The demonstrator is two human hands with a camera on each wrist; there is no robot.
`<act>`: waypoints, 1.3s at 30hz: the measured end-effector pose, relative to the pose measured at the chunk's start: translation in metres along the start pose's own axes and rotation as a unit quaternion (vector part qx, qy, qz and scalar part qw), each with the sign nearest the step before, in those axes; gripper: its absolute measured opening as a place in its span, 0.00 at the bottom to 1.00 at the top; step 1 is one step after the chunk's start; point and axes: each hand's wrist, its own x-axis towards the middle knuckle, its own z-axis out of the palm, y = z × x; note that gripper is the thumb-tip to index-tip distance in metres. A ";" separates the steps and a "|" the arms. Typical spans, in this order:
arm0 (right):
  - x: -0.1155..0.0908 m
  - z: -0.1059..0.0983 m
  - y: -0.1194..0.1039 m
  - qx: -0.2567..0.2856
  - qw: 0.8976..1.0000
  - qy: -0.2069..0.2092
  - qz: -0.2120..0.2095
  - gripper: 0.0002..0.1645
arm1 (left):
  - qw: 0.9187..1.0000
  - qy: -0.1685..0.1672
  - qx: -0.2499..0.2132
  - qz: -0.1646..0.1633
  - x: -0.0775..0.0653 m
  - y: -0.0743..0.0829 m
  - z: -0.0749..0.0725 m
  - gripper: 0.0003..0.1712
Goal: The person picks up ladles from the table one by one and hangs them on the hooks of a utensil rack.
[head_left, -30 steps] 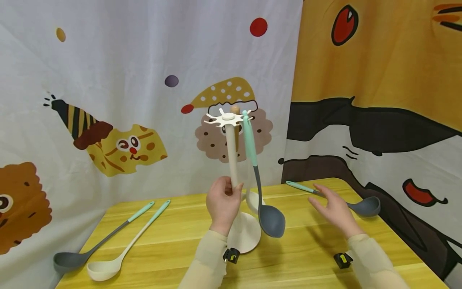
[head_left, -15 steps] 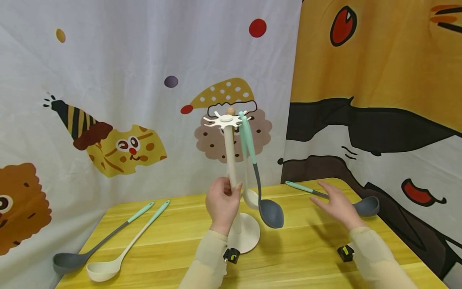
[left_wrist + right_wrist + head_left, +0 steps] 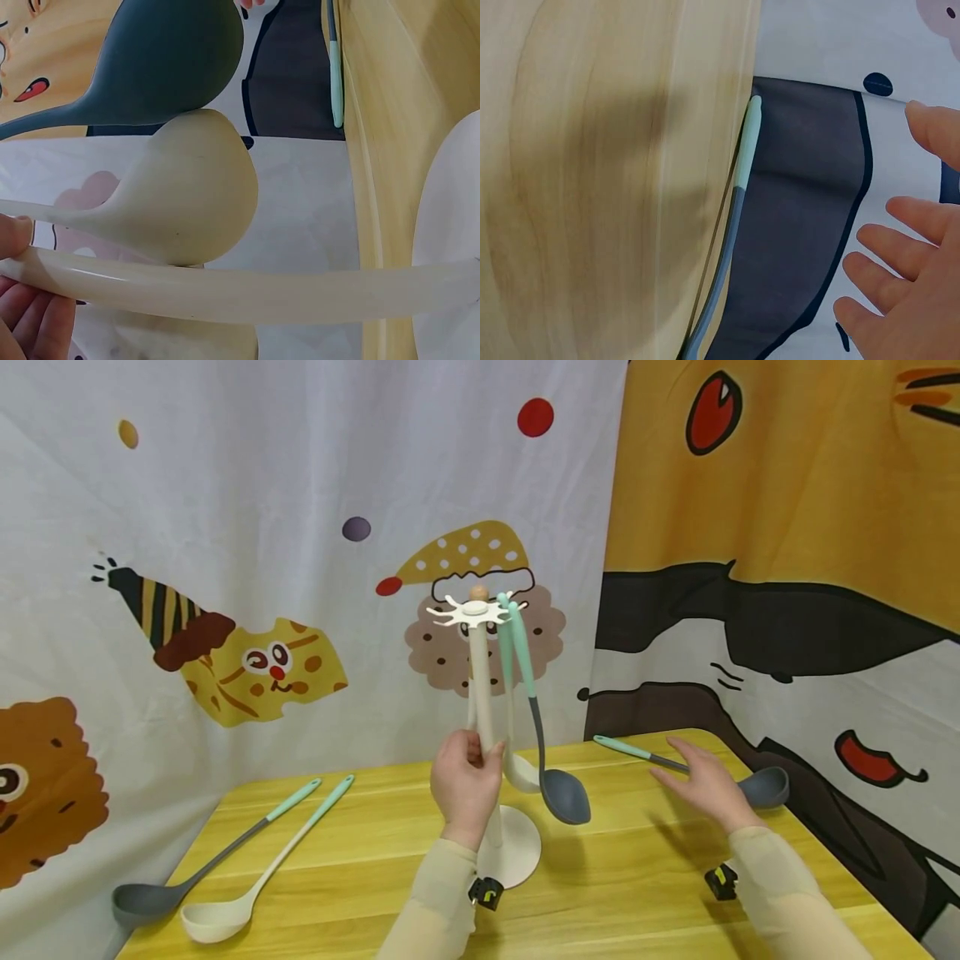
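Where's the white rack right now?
In the head view, the white rack is near the middle of the table, gripped by the left hand, with a grey ladle hanging on its right.

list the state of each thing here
White stand with round base, upright
Grey ladle with mint handle, hanging from stand
White ladle with mint handle, hanging beside it
Wooden-tipped utensil, mostly hidden
Left grey mint-handled ladle, lying flat
Cream mint-handled ladle, lying beside it
Right grey mint-handled ladle, lying flat
Left hand, gripping stand
Right hand, holding nothing
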 end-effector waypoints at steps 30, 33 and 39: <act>0.013 0.003 0.026 -0.040 0.999 -0.016 0.015 0.48 | 0.997 -0.058 0.035 -0.041 0.003 0.008 -0.009 0.16; 0.014 0.003 0.029 -0.042 0.999 -0.018 0.015 0.48 | 0.996 -0.063 0.037 -0.042 0.003 0.008 -0.009 0.16; 0.015 0.003 0.034 -0.045 0.999 -0.022 0.018 0.49 | 0.996 -0.069 0.037 -0.042 0.004 0.007 -0.009 0.16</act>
